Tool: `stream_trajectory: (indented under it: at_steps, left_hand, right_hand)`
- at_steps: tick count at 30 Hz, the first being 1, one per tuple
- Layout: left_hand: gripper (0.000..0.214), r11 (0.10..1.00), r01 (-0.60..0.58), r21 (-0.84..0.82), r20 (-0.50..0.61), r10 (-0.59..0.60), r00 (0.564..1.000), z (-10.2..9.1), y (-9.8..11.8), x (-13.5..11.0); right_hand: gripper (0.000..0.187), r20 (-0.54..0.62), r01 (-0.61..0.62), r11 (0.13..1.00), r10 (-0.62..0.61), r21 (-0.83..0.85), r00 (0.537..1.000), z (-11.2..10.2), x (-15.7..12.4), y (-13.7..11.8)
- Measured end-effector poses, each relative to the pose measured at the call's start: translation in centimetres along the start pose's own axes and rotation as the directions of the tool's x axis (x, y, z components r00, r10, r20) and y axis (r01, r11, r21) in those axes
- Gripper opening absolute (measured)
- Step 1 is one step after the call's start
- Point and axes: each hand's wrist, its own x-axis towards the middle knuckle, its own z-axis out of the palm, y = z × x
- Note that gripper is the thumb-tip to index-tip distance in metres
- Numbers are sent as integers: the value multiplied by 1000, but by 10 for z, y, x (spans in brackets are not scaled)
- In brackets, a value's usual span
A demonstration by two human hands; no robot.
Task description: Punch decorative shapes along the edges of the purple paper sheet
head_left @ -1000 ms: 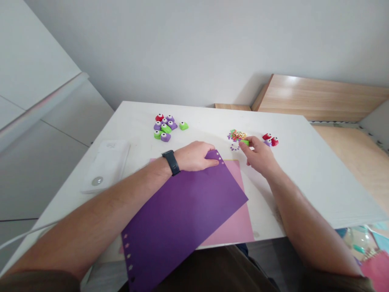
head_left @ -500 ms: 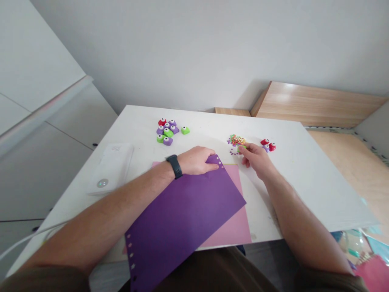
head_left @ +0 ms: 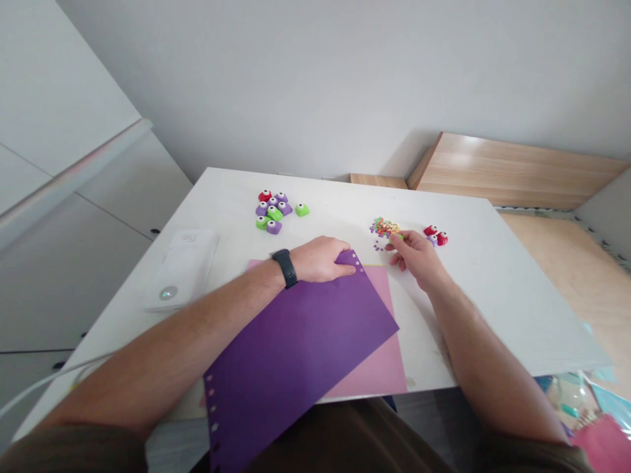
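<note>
My left hand (head_left: 320, 258) is closed on the upper corner of a purple paper sheet (head_left: 305, 341). Star-shaped holes run along two of the sheet's edges, one row beside my thumb and one at the lower left. The sheet slants over a pink paper sheet (head_left: 382, 371) and hangs past the table's front edge. My right hand (head_left: 419, 257) pinches a small green craft punch (head_left: 396, 238), partly covered by the fingers. Right beside it lies a pile of multicoloured paper cutouts (head_left: 382, 226), with a few purple ones scattered in front.
Several red, green and purple craft punches (head_left: 274, 213) cluster at the back left, with one green punch (head_left: 302, 209) apart. Red punches (head_left: 442, 238) and a purple one stand right of my right hand. A white box-shaped device (head_left: 182, 269) lies on the white table (head_left: 340, 197) at left.
My right hand has shifted the green punch slightly to the right and tilted it near the cutouts. The left hand and purple sheet stay nearly in place.
</note>
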Motion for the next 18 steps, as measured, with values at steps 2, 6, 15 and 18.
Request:
stream_trajectory:
  at_steps: [2, 6, 15, 18]
  left_hand:
    - [36, 1000, 4, -4, 3, -4, 1000, 0, 0, 0]
    - [36, 1000, 9, 1, 6, -9, 1000, 0, 1, -1]
    - [35, 1000, 13, 22, 7, -13, 1000, 0, 2, 0]
    - [34, 1000, 10, 20, 3, -10, 1000, -1, 3, 0]
  right_hand:
    - [45, 0, -2, 1000, 2, -20, 1000, 0, 0, -1]
    - [44, 5, 24, 999, -24, -44, 1000, 1, -1, -1]
    - [46, -21, 24, 997, -26, -80, 999, 0, -1, -1]
    - [46, -17, 28, 998, -29, -57, 999, 0, -1, -1]
